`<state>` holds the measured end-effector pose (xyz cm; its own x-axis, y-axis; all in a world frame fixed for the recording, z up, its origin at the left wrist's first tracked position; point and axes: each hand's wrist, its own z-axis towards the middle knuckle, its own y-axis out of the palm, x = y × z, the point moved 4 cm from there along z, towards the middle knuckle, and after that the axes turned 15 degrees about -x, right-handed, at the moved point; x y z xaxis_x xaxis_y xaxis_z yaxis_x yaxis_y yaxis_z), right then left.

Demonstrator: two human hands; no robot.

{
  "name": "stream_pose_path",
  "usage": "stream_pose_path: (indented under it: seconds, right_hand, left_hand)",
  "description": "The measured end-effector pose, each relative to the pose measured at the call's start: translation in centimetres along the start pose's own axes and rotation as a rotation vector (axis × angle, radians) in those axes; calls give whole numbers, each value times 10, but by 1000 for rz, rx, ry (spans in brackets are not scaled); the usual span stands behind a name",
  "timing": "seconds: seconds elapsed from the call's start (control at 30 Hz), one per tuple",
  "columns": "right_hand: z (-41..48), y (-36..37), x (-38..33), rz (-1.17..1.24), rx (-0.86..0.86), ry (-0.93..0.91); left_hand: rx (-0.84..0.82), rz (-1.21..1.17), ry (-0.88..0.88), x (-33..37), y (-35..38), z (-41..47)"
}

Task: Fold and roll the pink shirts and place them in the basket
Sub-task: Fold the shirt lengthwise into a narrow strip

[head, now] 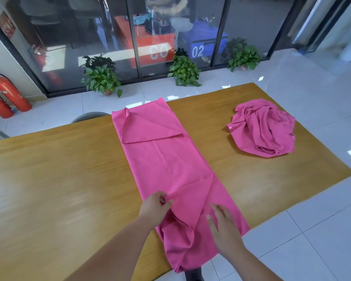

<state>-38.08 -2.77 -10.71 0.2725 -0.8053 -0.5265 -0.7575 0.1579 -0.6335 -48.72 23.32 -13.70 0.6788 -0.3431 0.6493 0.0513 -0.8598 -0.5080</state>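
Observation:
A pink shirt (pixel 166 159) lies folded into a long strip across the wooden table (pixel 59 179), running from the far edge to the near edge, where its end hangs over. My left hand (pixel 156 203) pinches a fold of the cloth near the strip's near left side. Flat on the fabric just to the right rests my right hand (pixel 223 226), fingers straight. A second pink shirt (pixel 261 128) sits crumpled in a heap on the table's right part. No basket is in view.
The table's right edge runs diagonally close to the crumpled shirt. Beyond the far edge are a grey chair back (pixel 89 116), three potted plants (pixel 101 78) by a glass wall, and red fire extinguishers (pixel 6 94) at the left.

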Motion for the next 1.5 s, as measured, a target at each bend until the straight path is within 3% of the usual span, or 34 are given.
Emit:
stream_pose_path:
  seconds: [0.17, 0.3, 0.4, 0.47, 0.53, 0.67, 0.77, 0.87, 1.0, 1.2, 1.37, 1.5]
  right_hand:
    - [-13, -2, 9, 115, 9, -46]
    - [-13, -28, 24, 326, -24, -99]
    - [-12, -51, 45, 550, -14, -139]
    - [-16, -63, 49, 709, -38, -157]
    - [-21, -74, 52, 745, -104, -203]
    - [-14, -76, 68, 606, -243, -245]
    - [-4, -65, 82, 466, -262, -217]
    - [-5, -69, 78, 610, -268, -221]
    - [-9, -92, 68, 737, -238, -356]
    - [-3, -97, 86, 642, -275, -275]
    - [-9, -114, 83, 541, -150, -467]
    - [-4, -97, 114, 247, -115, -343]
  left_hand:
    - [87, -97, -60, 20, -6, -6]
    - [157, -254, 28, 67, 8, -31]
    - [-45, -678, 198, 118, 46, -54]
    - [-179, -805, 251, 140, 70, -67]
    - [-74, -713, 229, 137, 91, -74]
    - [365, -77, 66, 85, 123, -102]
    - [330, 306, -13, 46, 148, -124]
    - [297, 495, -85, 23, 163, -142]
    - [401, 521, -165, 18, 167, -154]
    - [491, 505, -338, 15, 149, -159]
    - [660, 143, -313, 13, 155, -188]
    - [623, 44, -400, -8, 175, -199]
